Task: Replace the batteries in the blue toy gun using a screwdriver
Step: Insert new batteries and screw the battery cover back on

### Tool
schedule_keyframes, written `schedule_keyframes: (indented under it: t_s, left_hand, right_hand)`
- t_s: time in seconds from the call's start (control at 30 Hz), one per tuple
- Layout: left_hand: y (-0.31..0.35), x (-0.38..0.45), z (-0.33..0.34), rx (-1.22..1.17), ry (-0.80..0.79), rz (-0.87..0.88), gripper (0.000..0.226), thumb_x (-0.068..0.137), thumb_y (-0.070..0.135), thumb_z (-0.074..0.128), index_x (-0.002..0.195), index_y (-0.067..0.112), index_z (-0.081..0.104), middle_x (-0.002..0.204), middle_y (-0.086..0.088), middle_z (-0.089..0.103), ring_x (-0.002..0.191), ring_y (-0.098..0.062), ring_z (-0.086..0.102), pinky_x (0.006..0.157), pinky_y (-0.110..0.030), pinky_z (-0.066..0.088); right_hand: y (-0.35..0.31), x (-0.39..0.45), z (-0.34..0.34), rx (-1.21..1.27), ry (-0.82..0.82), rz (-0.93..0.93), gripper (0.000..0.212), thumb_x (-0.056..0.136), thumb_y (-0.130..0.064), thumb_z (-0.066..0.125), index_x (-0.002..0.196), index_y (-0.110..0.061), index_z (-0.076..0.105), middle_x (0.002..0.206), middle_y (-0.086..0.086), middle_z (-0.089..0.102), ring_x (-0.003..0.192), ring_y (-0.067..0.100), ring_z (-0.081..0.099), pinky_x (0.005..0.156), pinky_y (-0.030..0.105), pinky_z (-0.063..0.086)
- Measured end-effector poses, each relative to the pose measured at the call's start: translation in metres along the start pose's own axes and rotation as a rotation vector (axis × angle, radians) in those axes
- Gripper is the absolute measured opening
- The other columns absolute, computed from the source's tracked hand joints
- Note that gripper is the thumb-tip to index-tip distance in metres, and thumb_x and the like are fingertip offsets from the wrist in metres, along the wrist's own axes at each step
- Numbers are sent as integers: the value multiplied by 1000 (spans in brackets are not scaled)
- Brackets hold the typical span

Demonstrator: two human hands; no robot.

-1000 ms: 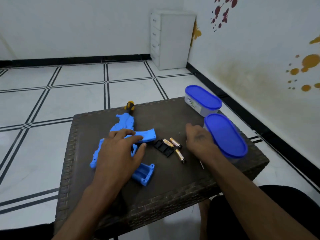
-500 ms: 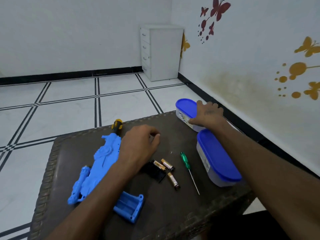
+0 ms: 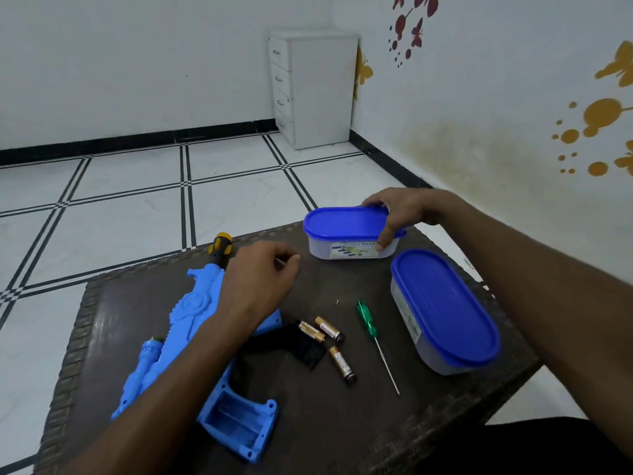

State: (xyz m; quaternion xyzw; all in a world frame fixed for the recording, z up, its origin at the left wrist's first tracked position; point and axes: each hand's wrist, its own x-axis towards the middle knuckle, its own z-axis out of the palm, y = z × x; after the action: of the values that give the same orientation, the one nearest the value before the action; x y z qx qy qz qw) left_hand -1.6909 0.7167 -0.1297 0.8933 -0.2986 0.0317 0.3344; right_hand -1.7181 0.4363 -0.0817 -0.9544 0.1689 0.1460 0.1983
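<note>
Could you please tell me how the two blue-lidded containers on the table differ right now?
The far container is gripped by the right hand; the near container is untouched. The far container lies crosswise to the view with its printed label facing the camera, while the near container runs lengthwise towards the table's front edge. Both have oval blue lids, both shut, on translucent bodies.

Batteries [image 3: 329, 332] – three; containers [image 3: 346, 231] – two; screwdrivers [image 3: 371, 332] – two.

"SMAR…" on far container [image 3: 346, 250] label, rest unreadable
</note>
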Motion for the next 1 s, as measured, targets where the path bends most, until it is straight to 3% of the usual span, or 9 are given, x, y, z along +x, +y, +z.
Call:
schedule_keyframes:
  t_s: [0.13, 0.37, 0.5, 0.6, 0.8, 1.0]
  left_hand:
    - [0, 1, 0, -52, 0, -25, 18, 90, 34, 59, 96, 27, 74, 87, 11, 71, 80, -6, 64, 72, -35, 57]
    - [3, -4, -4, -120, 8, -50, 16, 90, 30, 61, 94, 25, 76, 84, 12, 69, 82, -7, 65, 78, -37, 57]
    - [1, -7, -7, -150, 18, -63, 16, 90, 28, 61, 95, 23, 76, 82, 12, 67, 82, -6, 65, 76, -36, 57]
    - [1, -8, -6, -139, 7, -57, 16, 90, 28, 61, 97, 23, 75, 84, 11, 69, 82, -6, 65, 75, -33, 56]
    - [6, -12, 4, -58, -26, -44, 17, 90, 33, 60, 98, 27, 74, 89, 11, 71, 81, -4, 63, 70, -25, 49]
    - [18, -22, 14, -24, -71, 21, 19, 90, 31, 61, 104, 25, 73, 96, 9, 72, 81, 0, 58, 71, -18, 40]
  right_hand:
    - [-1, 0, 2, 114, -43, -34, 86, 63, -18, 91, 137, -12, 48, 129, 4, 55, 112, 21, 57, 78, 26, 53]
    - [3, -13, -7, 366, -170, 71, 57, 75, -16, 82, 126, -10, 58, 119, 10, 65, 109, 25, 64, 87, 41, 58]
    - [3, -20, -14, 425, -178, 56, 61, 73, -18, 80, 129, -12, 56, 117, 7, 67, 107, 22, 65, 78, 35, 60]
    - [-2, -20, -14, 336, -142, 45, 69, 72, -19, 83, 134, -11, 53, 120, 5, 64, 108, 23, 64, 80, 37, 60]
    - [-8, -10, -2, 19, 67, 114, 83, 62, -41, 90, 127, -5, 54, 123, 10, 59, 108, 27, 60, 90, 45, 56]
    - [4, -6, 24, -31, 195, 166, 89, 63, -56, 83, 129, -10, 45, 125, 10, 53, 104, 23, 55, 85, 38, 53]
